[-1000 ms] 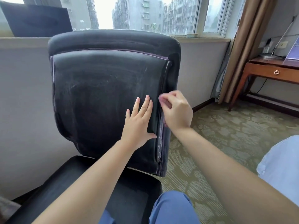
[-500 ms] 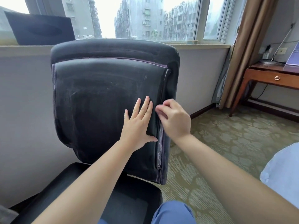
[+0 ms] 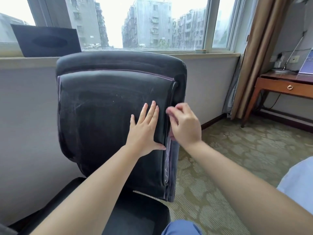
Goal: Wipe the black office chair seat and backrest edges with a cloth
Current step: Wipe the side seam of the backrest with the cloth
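The black office chair's backrest faces me, dusty and streaked, with the seat below it. My left hand presses flat on the backrest pad beside its right edge, fingers straight. My right hand is at the right edge seam, fingers curled and pinching. A small pinkish bit of cloth shows under that hand; the rest of it is hidden by the fingers.
Behind the chair a grey wall rises to a window sill with a dark box on it. A wooden desk and a curtain stand at the right. Patterned carpet lies right of the chair, with a pale blue cloth surface at the far right.
The view has tilted upward, so the chair sits lower in frame. Both hands are slightly higher on the backrest, the right one further up the edge seam.
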Tool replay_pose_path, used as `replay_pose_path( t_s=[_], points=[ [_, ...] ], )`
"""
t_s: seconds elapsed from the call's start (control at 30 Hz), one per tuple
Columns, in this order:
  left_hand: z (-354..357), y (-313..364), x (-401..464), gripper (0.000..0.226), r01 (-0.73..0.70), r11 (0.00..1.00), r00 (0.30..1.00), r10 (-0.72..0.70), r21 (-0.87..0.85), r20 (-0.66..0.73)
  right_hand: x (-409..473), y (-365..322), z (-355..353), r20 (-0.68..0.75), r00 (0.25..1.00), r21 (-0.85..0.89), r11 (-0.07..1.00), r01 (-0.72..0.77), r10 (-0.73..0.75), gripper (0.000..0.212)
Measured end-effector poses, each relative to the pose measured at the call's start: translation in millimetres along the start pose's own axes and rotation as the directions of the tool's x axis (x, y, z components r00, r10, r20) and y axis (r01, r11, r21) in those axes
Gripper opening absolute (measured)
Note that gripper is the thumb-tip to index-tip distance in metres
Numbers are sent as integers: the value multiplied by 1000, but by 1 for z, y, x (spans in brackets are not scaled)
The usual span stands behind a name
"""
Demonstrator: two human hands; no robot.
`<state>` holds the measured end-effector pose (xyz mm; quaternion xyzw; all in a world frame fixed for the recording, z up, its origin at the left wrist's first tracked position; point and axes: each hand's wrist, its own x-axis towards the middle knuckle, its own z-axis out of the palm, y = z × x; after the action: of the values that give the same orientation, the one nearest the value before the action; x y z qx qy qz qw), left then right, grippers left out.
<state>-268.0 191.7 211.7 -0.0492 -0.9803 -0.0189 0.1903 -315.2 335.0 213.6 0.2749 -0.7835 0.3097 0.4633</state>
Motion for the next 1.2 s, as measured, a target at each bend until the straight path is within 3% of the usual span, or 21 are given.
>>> replay_pose_path(
  t_s=[0.17,0.33,0.43,0.67,0.77,0.93,1.1,1.2],
  points=[
    [-10,-4,6,133,-19,999,1000,19,28,9,56,-3,-3,-11,998,-41,997,-61,60,12],
    [-14,-5,10,131,-32,999,999,32,8,16,-6,-5,1,30,1000,-22,1000,3,-2,10],
    [-15,-5,10,131,-36,999,999,36,22,22,1,-1,-5,70,997,-48,998,44,-41,7],
    [-23,-7,24,132,-48,999,999,48,20,-1,79,-6,-4,-18,994,-84,991,-106,105,15],
    [-23,-8,29,131,-47,999,999,47,6,-26,57,-7,4,-59,996,-77,995,-67,63,6],
    [-19,-10,28,131,-55,998,997,55,9,-45,27,-2,3,7,1000,-66,997,30,-30,5],
    [-18,-10,26,132,-60,998,998,61,30,-35,75,-4,-2,-61,993,-35,994,-106,104,12],
    [-13,-9,21,133,-41,999,999,42,15,-29,45,-3,6,-49,997,4,998,-67,67,8]
  ],
)
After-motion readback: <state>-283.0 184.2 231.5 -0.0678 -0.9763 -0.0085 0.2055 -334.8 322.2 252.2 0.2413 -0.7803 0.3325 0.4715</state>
